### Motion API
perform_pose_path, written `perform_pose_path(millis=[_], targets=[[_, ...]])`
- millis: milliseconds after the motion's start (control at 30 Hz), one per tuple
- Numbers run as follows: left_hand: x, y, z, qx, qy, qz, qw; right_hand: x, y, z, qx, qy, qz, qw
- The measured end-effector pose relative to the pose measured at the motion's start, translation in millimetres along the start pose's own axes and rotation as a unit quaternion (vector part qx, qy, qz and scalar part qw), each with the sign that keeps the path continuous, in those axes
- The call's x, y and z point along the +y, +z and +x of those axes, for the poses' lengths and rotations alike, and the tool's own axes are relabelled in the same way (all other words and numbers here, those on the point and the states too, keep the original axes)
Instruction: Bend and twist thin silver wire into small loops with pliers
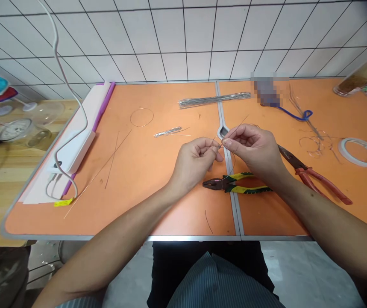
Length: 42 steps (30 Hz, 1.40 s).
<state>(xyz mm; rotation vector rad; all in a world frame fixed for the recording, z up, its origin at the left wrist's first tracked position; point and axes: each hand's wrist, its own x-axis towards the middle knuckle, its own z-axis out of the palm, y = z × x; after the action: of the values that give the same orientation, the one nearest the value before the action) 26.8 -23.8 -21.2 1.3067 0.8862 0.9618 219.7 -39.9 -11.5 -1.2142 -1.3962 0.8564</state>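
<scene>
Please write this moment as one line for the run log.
left hand: pinches thin wire | right hand: pinches same wire | under hands: yellow-handled pliers | to right: red-handled pliers, tape roll

The left hand [192, 164] and right hand [253, 149] work close together above the desk [157, 214]. Directly below them, yellow pliers [231, 183] obstruct any descent. Red pliers [311, 175] obstruct the right side, beside the tape roll [360, 152]. A wire bundle [214, 100] lies beyond the hands. To the left, a white cable [62, 72] and power strip [74, 149] bound the passage. A hand can pass between them and the hands, crossing only thin loose wires [109, 160].
</scene>
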Motion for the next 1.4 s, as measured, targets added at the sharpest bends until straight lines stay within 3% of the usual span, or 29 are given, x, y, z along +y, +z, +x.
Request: perform_pose_path(millis=[200,367,767,1033,1267,1400], targets=[[3,0.4,1,0.011,-0.029,0.018,0.999,0,-1,0,0.003,-0.01,-0.037,0.999],[3,0.1,2,0.022,-0.056,0.007,0.998,3,-1,-3,0.006,-0.076,-0.1,0.992],[6,-2.2,3,0.017,-0.097,-0.082,0.992,9,0,-8,-0.006,-0.296,-0.279,0.913],[1,-5.5,5,0.016,-0.087,-0.117,0.989,19,-8,-12,-0.049,-0.323,-0.431,0.841],[3,-9.9,7,0.018,-0.118,-0.158,0.98,20,-9,-12,-0.061,-0.321,-0.398,0.857],[4,-11.4,7,0.01,-0.126,-0.166,0.978,17,-9,-11,-0.073,-0.326,-0.415,0.846]])
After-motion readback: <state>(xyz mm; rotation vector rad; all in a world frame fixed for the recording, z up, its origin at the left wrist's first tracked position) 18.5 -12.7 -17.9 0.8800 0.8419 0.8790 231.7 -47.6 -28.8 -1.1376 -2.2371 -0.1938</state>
